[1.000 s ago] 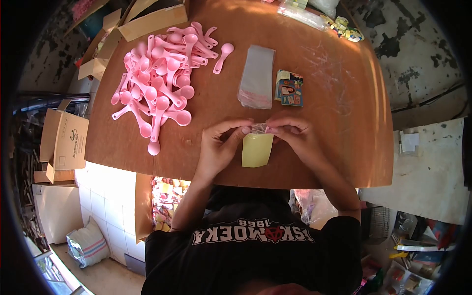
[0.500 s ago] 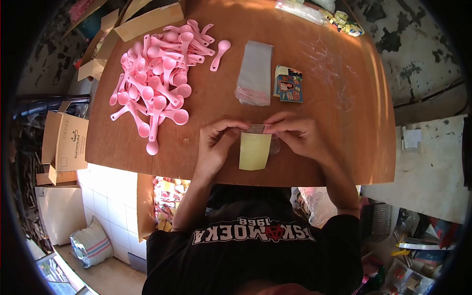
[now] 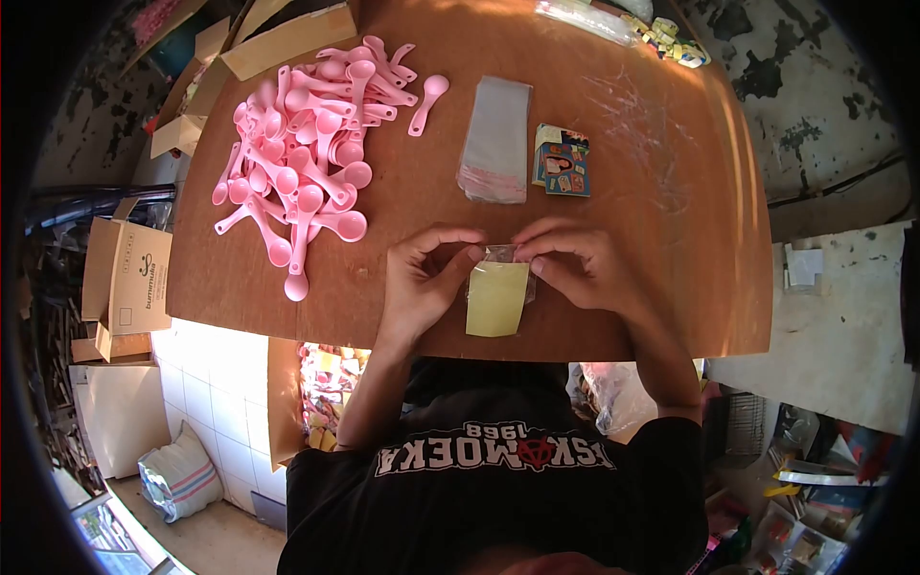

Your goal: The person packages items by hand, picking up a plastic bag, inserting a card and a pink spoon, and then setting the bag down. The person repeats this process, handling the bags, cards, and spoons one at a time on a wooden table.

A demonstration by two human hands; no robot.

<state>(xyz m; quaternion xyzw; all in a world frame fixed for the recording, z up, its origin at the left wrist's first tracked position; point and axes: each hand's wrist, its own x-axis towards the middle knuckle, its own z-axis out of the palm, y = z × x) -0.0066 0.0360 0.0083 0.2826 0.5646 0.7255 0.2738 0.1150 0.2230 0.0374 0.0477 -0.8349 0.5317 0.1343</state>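
Observation:
Between my hands, near the table's front edge, is a clear plastic bag with a yellow card in or against it. My left hand pinches the bag's upper left corner between thumb and forefinger. At the upper right corner, my right hand pinches it the same way. Beyond them lies a stack of clear bags, with a small pile of printed cards to its right. A large heap of pink spoons covers the left side, and one single pink spoon rests apart from it.
The brown table has an open cardboard box at its back left. Plastic rolls and a yellow patterned bundle lie at the back right. Thin plastic scraps are on the right. Below the front edge stands a box of packed items.
The yellow card and bag have shifted slightly toward my body. My left thumb has moved up to the bag's corner, and my right thumb has come down onto its edge.

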